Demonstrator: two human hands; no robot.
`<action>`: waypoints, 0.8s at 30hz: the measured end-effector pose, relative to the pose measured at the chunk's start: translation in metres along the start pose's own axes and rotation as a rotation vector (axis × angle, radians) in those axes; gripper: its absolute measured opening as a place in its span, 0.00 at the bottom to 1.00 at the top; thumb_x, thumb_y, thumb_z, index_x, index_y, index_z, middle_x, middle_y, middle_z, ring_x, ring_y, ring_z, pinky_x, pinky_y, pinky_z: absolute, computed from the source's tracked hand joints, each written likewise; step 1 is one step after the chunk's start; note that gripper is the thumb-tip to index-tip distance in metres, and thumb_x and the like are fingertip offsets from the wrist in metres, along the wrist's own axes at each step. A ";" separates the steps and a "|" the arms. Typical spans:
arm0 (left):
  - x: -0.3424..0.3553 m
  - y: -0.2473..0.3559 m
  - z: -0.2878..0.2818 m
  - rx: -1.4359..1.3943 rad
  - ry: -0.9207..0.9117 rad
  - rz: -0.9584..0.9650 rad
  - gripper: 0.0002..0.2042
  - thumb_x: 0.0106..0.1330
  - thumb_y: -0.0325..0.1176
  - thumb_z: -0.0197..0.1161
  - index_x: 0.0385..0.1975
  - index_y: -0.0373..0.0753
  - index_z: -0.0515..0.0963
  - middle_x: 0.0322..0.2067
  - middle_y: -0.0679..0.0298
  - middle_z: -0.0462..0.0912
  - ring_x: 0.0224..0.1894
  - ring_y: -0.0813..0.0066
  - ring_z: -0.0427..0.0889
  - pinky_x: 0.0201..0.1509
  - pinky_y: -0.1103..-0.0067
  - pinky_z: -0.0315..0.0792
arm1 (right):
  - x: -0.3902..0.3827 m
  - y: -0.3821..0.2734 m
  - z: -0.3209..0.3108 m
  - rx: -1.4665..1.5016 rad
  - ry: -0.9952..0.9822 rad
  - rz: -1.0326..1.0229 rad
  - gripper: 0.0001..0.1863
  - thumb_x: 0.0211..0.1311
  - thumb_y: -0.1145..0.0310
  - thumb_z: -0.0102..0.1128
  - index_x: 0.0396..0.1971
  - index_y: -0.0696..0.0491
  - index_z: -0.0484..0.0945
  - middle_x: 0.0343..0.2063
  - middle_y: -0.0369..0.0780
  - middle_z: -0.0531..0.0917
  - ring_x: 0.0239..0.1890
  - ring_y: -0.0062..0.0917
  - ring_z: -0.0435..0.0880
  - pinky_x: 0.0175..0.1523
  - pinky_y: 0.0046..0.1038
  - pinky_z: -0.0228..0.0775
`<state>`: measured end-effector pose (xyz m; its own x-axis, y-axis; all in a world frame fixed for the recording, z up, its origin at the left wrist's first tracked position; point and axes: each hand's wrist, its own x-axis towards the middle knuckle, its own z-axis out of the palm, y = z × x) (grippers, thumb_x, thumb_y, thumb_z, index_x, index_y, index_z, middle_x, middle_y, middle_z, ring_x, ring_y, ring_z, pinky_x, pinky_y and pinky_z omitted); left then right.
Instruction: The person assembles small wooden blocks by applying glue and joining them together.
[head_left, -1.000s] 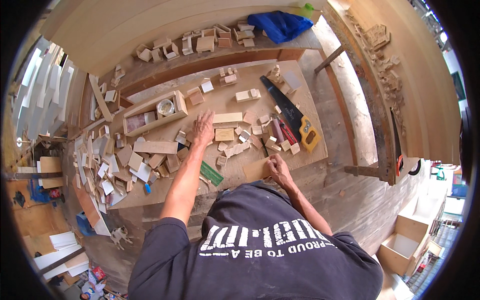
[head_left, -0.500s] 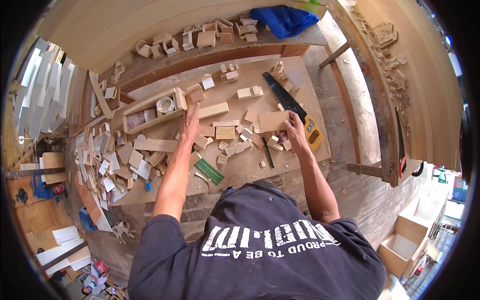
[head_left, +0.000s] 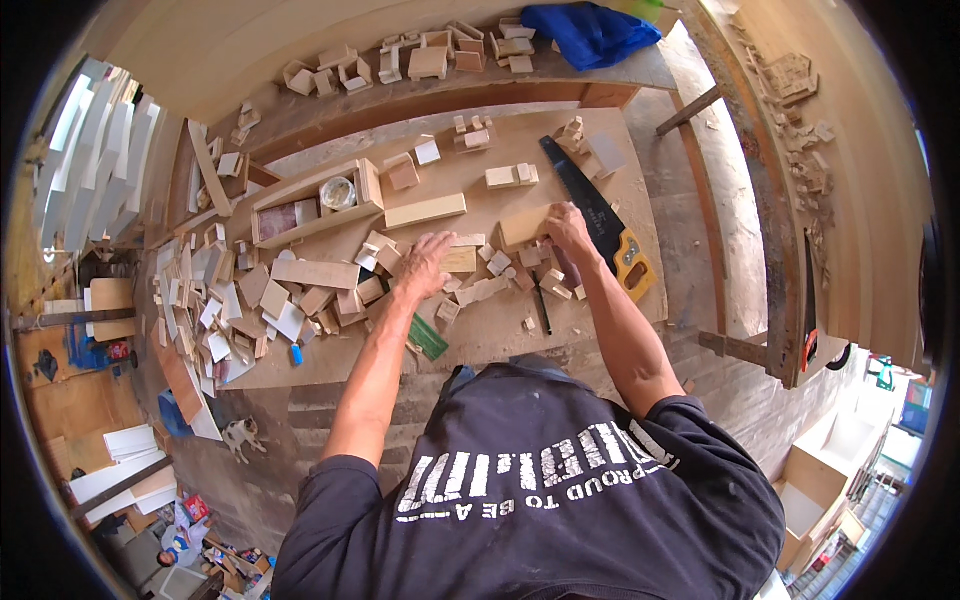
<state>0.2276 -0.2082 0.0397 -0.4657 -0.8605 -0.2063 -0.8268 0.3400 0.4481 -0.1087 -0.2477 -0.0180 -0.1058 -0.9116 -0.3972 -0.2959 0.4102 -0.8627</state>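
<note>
My right hand (head_left: pixel 571 230) is closed on one end of a flat wooden block (head_left: pixel 523 228), which tilts a little above the worktable (head_left: pixel 420 348). Just beyond that hand lies a handsaw (head_left: pixel 582 200) with a dark blade and a yellow handle. My left hand (head_left: pixel 427 266) reaches over loose offcuts with its fingers stretched out, at the edge of a small pale block (head_left: pixel 461 260). Whether its fingertips touch that block is hard to see. A longer wooden bar (head_left: pixel 425 211) lies just beyond my left hand.
On the left, scrap wood pieces (head_left: pixel 285 318) form a pile. An open wooden box (head_left: pixel 312 207) holds a round container (head_left: pixel 338 193). Green sandpaper-like sheet (head_left: pixel 428 336) and a dark pencil-like stick (head_left: pixel 542 303) lie near the front. Small assembled wooden pieces (head_left: pixel 430 62) line the back shelf beside blue cloth (head_left: pixel 592 36).
My left hand has come nearer and to the right, from beside the long bar to the small offcuts. My right hand has shifted slightly left and away with the wooden block, which now tilts.
</note>
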 end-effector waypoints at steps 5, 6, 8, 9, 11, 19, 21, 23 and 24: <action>-0.006 -0.008 0.003 0.035 -0.105 -0.021 0.39 0.52 0.34 0.73 0.68 0.45 0.66 0.70 0.61 0.63 0.73 0.56 0.59 0.76 0.65 0.57 | -0.038 -0.058 0.002 0.050 -0.082 0.116 0.16 0.58 0.74 0.59 0.45 0.64 0.78 0.31 0.47 0.84 0.24 0.27 0.85 0.26 0.25 0.77; -0.004 -0.002 0.000 0.032 -0.132 -0.036 0.39 0.52 0.33 0.73 0.68 0.45 0.66 0.70 0.61 0.64 0.73 0.56 0.60 0.76 0.65 0.57 | -0.031 -0.056 0.000 0.067 -0.040 0.093 0.15 0.57 0.73 0.59 0.44 0.63 0.78 0.29 0.44 0.83 0.24 0.25 0.84 0.26 0.24 0.76; -0.004 0.012 -0.009 0.006 -0.148 -0.078 0.35 0.55 0.35 0.71 0.66 0.41 0.68 0.70 0.55 0.64 0.72 0.53 0.60 0.75 0.65 0.58 | -0.026 -0.058 0.003 0.206 0.026 0.046 0.14 0.57 0.72 0.60 0.42 0.62 0.77 0.26 0.40 0.82 0.25 0.22 0.82 0.26 0.21 0.72; -0.001 0.012 -0.003 -0.038 -0.096 -0.102 0.35 0.55 0.35 0.71 0.65 0.40 0.68 0.69 0.54 0.65 0.71 0.53 0.61 0.75 0.65 0.58 | -0.024 -0.059 0.007 0.261 0.019 0.036 0.14 0.57 0.71 0.61 0.41 0.62 0.77 0.26 0.40 0.82 0.25 0.21 0.82 0.26 0.21 0.72; 0.005 0.009 0.011 -0.124 0.019 -0.160 0.33 0.56 0.36 0.70 0.64 0.38 0.69 0.68 0.52 0.66 0.70 0.51 0.63 0.75 0.63 0.57 | -0.016 -0.055 0.019 0.372 -0.009 0.004 0.14 0.56 0.71 0.63 0.41 0.62 0.77 0.27 0.40 0.82 0.25 0.20 0.82 0.25 0.20 0.71; 0.048 0.071 0.026 -0.120 0.035 -0.148 0.34 0.58 0.36 0.69 0.66 0.37 0.67 0.70 0.56 0.65 0.69 0.49 0.63 0.75 0.60 0.56 | -0.011 -0.044 0.035 -0.506 0.167 -0.087 0.27 0.49 0.66 0.66 0.46 0.69 0.72 0.46 0.62 0.76 0.51 0.55 0.79 0.57 0.45 0.74; 0.057 0.075 0.032 -0.078 0.029 -0.152 0.35 0.58 0.36 0.70 0.67 0.37 0.66 0.71 0.58 0.63 0.69 0.48 0.62 0.75 0.60 0.55 | -0.018 -0.043 0.036 -0.534 0.204 -0.162 0.19 0.52 0.74 0.59 0.45 0.65 0.72 0.46 0.60 0.74 0.48 0.55 0.81 0.51 0.48 0.77; 0.061 0.074 0.038 -0.106 0.026 -0.184 0.36 0.59 0.37 0.69 0.68 0.39 0.64 0.71 0.61 0.62 0.71 0.51 0.60 0.74 0.59 0.55 | -0.024 -0.048 0.033 -0.573 0.201 -0.160 0.18 0.53 0.75 0.58 0.45 0.63 0.72 0.46 0.58 0.75 0.48 0.55 0.81 0.50 0.48 0.78; 0.064 0.073 0.040 -0.120 0.025 -0.201 0.36 0.59 0.37 0.69 0.69 0.40 0.64 0.72 0.62 0.61 0.71 0.52 0.59 0.74 0.58 0.55 | -0.025 -0.053 0.032 -0.586 0.218 -0.130 0.17 0.56 0.74 0.58 0.45 0.61 0.71 0.46 0.55 0.75 0.48 0.54 0.80 0.50 0.48 0.77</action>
<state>0.1245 -0.2228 0.0241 -0.2865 -0.9160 -0.2808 -0.8579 0.1148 0.5007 -0.0600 -0.2460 0.0271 -0.2063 -0.9628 -0.1746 -0.7829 0.2694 -0.5607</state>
